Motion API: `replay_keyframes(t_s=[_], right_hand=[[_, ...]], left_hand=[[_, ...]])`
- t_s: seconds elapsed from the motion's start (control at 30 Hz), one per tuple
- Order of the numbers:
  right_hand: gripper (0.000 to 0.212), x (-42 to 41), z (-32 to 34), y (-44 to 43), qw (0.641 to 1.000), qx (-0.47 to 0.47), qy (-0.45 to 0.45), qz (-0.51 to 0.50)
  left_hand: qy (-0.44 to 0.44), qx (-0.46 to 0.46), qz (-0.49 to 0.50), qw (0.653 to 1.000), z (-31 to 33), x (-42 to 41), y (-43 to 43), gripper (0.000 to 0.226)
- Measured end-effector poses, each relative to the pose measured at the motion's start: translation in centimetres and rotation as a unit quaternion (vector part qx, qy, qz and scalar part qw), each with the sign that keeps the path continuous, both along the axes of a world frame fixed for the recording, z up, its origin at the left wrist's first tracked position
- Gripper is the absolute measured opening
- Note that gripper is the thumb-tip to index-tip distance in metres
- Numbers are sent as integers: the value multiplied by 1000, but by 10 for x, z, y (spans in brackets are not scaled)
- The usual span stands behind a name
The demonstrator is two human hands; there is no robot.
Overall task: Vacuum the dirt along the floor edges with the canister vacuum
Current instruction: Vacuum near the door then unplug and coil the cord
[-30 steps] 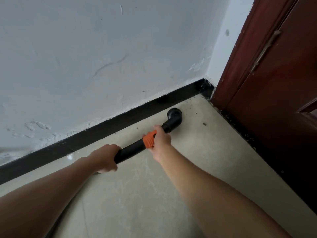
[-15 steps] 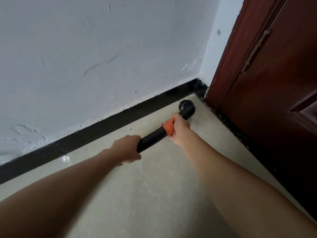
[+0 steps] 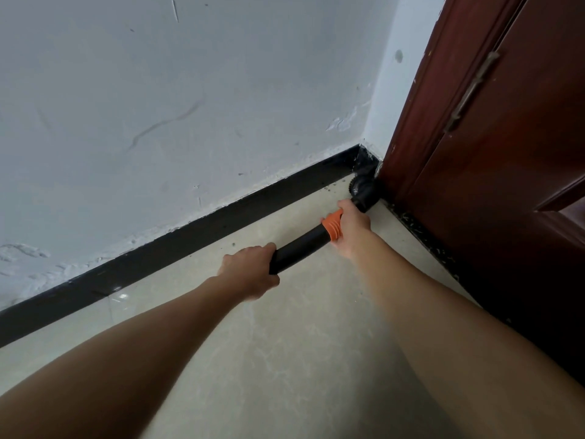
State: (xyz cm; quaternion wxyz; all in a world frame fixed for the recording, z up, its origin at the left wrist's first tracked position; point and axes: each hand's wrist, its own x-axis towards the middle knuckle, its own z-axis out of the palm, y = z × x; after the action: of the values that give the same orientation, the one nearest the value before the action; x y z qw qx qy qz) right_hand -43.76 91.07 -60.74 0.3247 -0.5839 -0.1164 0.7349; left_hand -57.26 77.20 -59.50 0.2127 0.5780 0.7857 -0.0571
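A black vacuum wand with an orange collar runs across the beige floor toward the corner. Its black nozzle sits in the corner where the black skirting meets the door frame. My right hand grips the wand at the orange collar, just behind the nozzle. My left hand holds the wand further back. Specks of dirt lie along the door's foot. The canister is out of view.
A scuffed white wall rises on the left and back. A dark red-brown wooden door with its frame closes off the right side.
Both hands have pushed the wand forward and to the right. The nozzle has travelled along the skirting from open floor into the corner by the door frame.
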Motion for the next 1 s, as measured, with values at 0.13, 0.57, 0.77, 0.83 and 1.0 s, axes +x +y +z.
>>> replay_keyframes(t_s=[0.13, 0.57, 0.77, 0.83, 1.0], right_hand=[[42, -2, -13, 2, 1000, 8, -23, 8], [16, -12, -10, 34, 984, 84, -124, 92], [13, -27, -8, -2, 974, 92, -135, 154], [21, -43, -11, -25, 972, 85, -132, 176], [32, -83, -11, -89, 967, 68, -106, 222]], left_hand=[[-6, -11, -3, 1000, -8, 0, 0, 19], [-78, -19, 40, 996, 0, 30, 10, 26], [-131, -62, 63, 987, 3, 25, -29, 27], [-121, -79, 72, 987, 10, 13, -50, 27], [-97, -119, 115, 981, 28, -21, -111, 30]])
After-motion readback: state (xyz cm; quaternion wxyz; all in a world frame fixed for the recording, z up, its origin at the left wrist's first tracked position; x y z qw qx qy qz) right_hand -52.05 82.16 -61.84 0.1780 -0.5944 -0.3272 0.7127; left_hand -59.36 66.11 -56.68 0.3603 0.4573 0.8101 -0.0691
